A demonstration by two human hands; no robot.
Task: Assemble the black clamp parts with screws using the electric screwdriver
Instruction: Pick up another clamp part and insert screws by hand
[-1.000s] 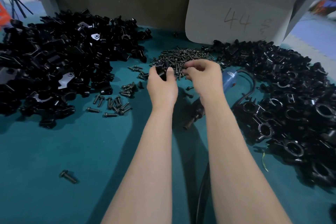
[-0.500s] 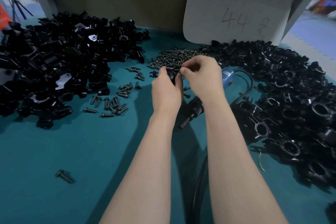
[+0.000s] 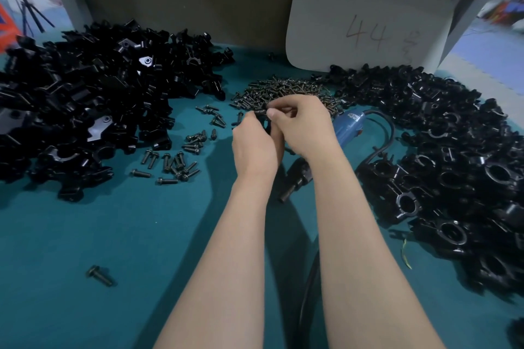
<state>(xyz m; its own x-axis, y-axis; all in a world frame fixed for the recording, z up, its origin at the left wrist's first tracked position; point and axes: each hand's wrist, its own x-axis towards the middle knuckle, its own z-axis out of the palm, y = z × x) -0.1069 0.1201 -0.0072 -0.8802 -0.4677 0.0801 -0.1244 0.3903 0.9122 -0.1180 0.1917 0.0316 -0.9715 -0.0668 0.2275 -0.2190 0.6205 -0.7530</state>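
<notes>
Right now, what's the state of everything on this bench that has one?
clamp part, held between both hands, mostly hidden
left hand, grips it
right hand, pinches it
electric screwdriver, lying on table, unheld
screw pile, loose heap
lone screw, on its side

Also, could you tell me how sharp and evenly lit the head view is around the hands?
Head view: left hand and right hand slightly soft; the black part between them is lost in shadow; forearms cast dark shadows on the teal table; upper corners smear.
</notes>
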